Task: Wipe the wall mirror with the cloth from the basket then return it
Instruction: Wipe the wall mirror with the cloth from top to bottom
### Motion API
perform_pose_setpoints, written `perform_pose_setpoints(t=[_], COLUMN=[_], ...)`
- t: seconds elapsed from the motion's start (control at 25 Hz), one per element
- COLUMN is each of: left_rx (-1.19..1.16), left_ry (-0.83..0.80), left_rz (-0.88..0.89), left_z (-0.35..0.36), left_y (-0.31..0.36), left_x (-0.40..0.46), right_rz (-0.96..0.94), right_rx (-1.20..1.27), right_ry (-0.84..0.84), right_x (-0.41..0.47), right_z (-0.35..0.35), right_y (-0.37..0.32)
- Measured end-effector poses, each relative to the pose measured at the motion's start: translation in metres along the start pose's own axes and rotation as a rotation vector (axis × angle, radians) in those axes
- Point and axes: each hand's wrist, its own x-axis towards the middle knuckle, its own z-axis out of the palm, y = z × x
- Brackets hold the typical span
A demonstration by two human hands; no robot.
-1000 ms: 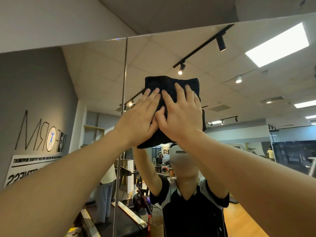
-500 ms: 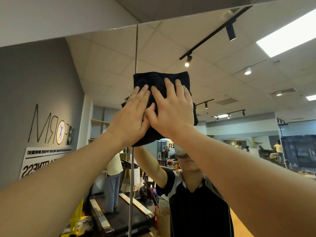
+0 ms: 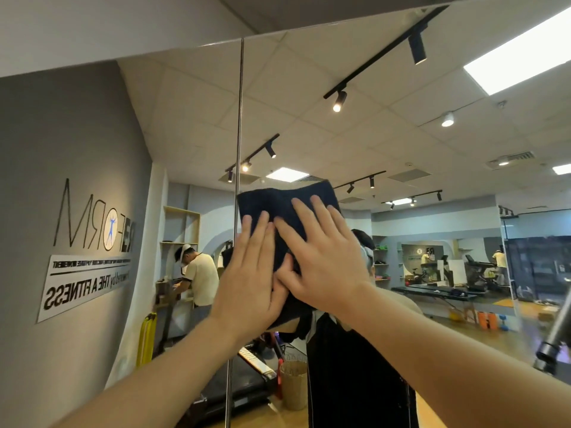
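Observation:
A dark navy cloth [image 3: 278,202] lies flat against the wall mirror [image 3: 401,134], just right of the vertical seam between two mirror panels. My left hand [image 3: 251,273] presses its lower left part with straight fingers. My right hand [image 3: 321,261] presses the cloth beside it, fingers spread and straight, its thumb overlapping my left hand. Most of the cloth's lower half is hidden behind both hands. A woven basket [image 3: 293,384] shows in the mirror's reflection low down, near the floor.
The mirror reflects a gym: a treadmill [image 3: 241,384], a person at shelves [image 3: 197,273] on the left, benches and machines at right. The metal seam [image 3: 237,149] runs floor to top. A grey pole end [image 3: 553,350] juts in at the right edge.
Both hands have slid the cloth down the mirror from near its top edge to about mid height, and slightly right relative to the seam. The view tilted down too.

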Motion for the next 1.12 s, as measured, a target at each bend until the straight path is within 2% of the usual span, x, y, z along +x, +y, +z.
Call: perform_pose_setpoints(t=[0.2,0.36,0.52,0.68,0.8,0.92,1.0,1.12], left_rx=[0.037,0.034,0.023,-0.003,-0.034,-0.032,-0.04,-0.002], left_ry=[-0.016,-0.057,-0.042,0.0,0.061,0.068,0.097,0.135], left_rz=[0.06,-0.039,-0.173,-0.3,-0.296,-0.194,-0.179,-0.199], left_z=[-0.004,-0.052,-0.082,-0.076,-0.053,-0.033,-0.041,-0.071], left_y=[0.01,-0.058,-0.144,-0.147,-0.114,-0.094,-0.104,-0.132], left_x=[0.081,0.141,0.093,0.015,-0.002,0.02,0.072,0.142], right_rz=[0.113,0.154,0.033,-0.147,-0.201,-0.216,-0.179,-0.019], right_rx=[-0.025,0.022,0.063,0.106,0.15,0.176,0.144,0.127], right_ry=[0.045,0.004,-0.044,-0.12,-0.096,-0.028,0.064,0.131], right_x=[0.046,0.147,0.185,0.149,0.117,0.114,0.154,0.223], right_z=[-0.017,-0.018,0.014,0.035,0.03,0.017,0.012,0.009], right_y=[0.042,0.007,-0.085,-0.131,-0.11,-0.064,-0.045,-0.051])
